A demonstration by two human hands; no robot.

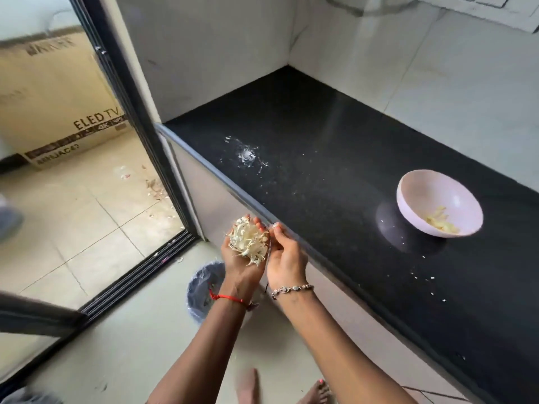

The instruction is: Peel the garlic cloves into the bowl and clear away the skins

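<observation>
Garlic skins [248, 240] piled in the left hand [240, 262]'s cupped grip, just off the worktop [320, 126] edge over the bin [201, 290]; right hand [285, 258] alongside, grip unclear, bowl [431, 191] well apart.

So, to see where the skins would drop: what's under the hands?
A bag-lined bin stands on the floor below the left hand, which cups the garlic skins. The left forearm covers part of it; its contents are unclear.
</observation>
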